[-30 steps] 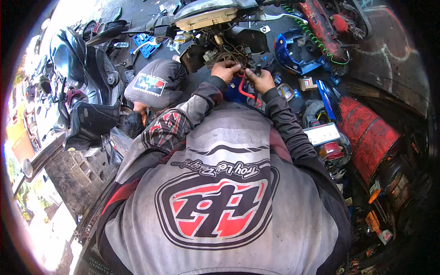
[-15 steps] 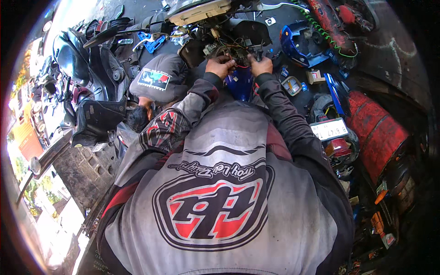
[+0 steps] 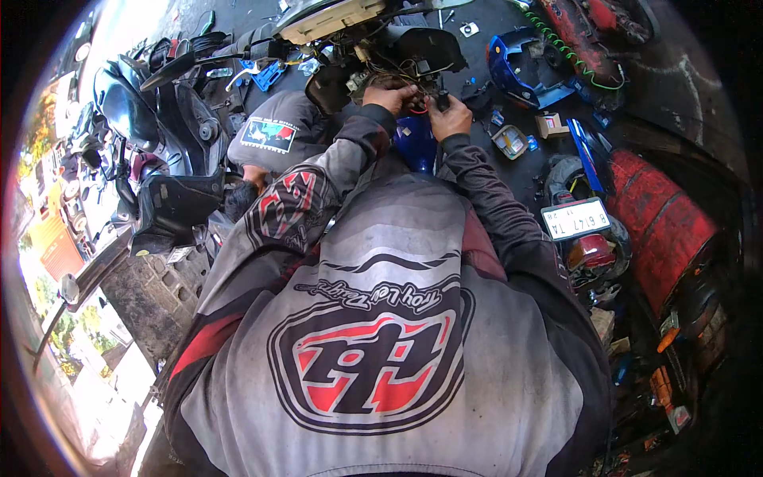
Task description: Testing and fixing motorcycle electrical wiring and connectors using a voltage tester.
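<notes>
My left hand point(image 3: 390, 98) is closed with its fingertips pinched among the thin wires point(image 3: 409, 71) at the front of a partly stripped motorcycle. Close by on its right, my right hand point(image 3: 450, 118) is closed around a small black part point(image 3: 443, 98) whose kind I cannot make out. A red wire point(image 3: 419, 111) runs between the two hands. Just beneath them is a glossy blue body panel point(image 3: 415, 143). Black housings point(image 3: 433, 52) surround the wiring, and a pale headlight-like unit point(image 3: 338, 22) sits above. My fingertips are partly hidden by the wires.
A person in a grey shirt point(image 3: 278, 119) crouches close to my left arm. Blue fairing point(image 3: 509, 71), an open container point(image 3: 509, 143), a small box point(image 3: 551, 125) and a licence plate point(image 3: 575, 219) lie to the right. A dark motorcycle point(image 3: 171, 135) stands left.
My left hand has shifted up and a little right, deeper into the wiring. My right hand has turned slightly, and the black part shows more clearly.
</notes>
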A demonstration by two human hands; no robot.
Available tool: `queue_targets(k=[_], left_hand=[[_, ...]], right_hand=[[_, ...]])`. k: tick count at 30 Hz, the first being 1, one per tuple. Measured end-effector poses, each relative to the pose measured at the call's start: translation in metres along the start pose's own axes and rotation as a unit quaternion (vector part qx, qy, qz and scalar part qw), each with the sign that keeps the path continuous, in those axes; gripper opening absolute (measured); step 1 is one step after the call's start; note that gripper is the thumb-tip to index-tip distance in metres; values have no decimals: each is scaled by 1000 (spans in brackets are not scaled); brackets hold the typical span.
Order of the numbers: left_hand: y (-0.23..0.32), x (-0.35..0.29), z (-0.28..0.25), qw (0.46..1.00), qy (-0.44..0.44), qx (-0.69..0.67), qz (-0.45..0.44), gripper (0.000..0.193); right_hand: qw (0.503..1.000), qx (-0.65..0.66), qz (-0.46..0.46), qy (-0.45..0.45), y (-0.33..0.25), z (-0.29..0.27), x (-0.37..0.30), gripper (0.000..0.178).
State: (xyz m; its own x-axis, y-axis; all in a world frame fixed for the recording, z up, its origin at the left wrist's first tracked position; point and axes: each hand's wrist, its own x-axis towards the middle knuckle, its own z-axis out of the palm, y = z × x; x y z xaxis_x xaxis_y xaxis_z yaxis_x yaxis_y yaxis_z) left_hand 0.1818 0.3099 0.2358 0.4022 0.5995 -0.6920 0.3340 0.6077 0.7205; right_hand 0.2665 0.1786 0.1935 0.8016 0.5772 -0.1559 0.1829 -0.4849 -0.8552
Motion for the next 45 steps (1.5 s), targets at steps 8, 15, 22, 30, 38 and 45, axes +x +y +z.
queue_targets(k=[8, 15, 22, 30, 38, 45], left_hand=[[-8, 5, 4, 990, 51, 112, 64, 19], [-19, 13, 0, 942, 97, 279, 159, 27], [-22, 24, -1, 921, 112, 350, 126, 26], [-18, 18, 7, 912, 126, 374, 115, 23], [-29, 30, 2, 920, 104, 365, 99, 27], [-38, 40, -4, 928, 107, 353, 61, 33]], right_hand=[[998, 1, -66, -20, 10, 5, -1, 23], [982, -74, -169, -45, 11, 3, 3, 28], [958, -111, -260, -47, 4, -4, 13, 29], [959, -107, -255, -59, 5, -10, 21, 33], [955, -124, -258, -75, 3, -18, 23, 41], [940, -139, -296, -94, 8, -14, 27, 35]])
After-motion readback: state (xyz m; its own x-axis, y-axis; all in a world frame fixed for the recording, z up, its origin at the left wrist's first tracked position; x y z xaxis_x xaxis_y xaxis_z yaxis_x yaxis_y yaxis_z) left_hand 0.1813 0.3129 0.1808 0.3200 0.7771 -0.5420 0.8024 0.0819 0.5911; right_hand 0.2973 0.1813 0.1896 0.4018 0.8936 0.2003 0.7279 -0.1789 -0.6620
